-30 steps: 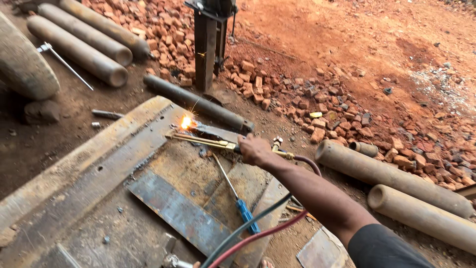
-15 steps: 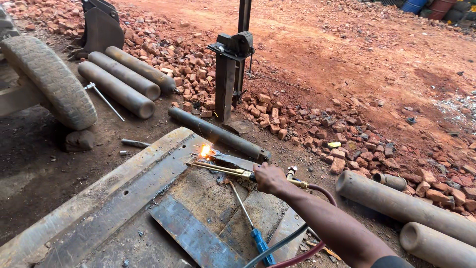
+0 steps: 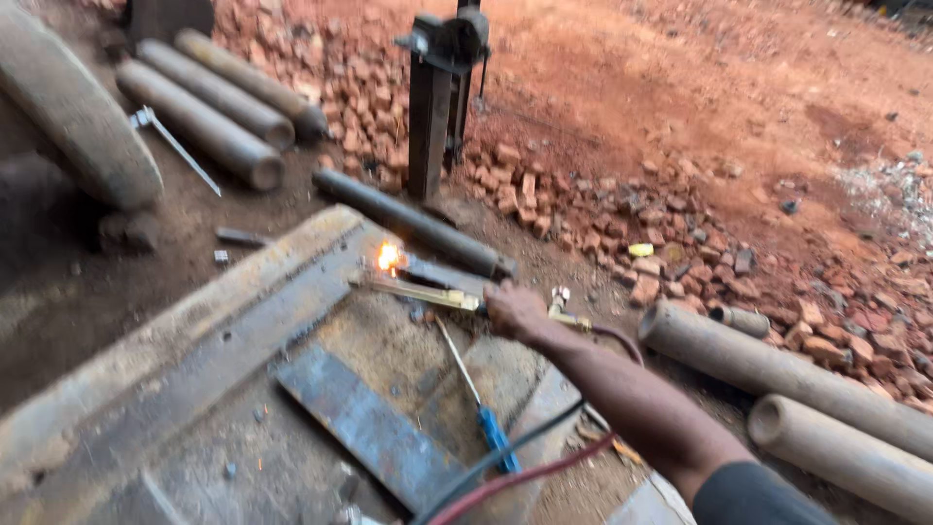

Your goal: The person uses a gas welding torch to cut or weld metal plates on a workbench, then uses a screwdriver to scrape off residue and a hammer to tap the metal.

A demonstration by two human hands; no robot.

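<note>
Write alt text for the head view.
A right hand holds a brass cutting torch, its flame burning against a metal frame. Pipes and brick rubble lie around.

brass torch (image 3: 428, 292) glossy; steel plate (image 3: 364, 428) rusty, matt; bricks (image 3: 583, 194) rough.

The brass torch (image 3: 428, 292) lies nearly level, pointing left over the steel surface (image 3: 243, 340), its rear end gripped in the right hand (image 3: 513, 309). A bright orange-white flame (image 3: 389, 257) burns at its tip against the plate edge. Red and black hoses (image 3: 515, 472) trail from its rear end.
</note>
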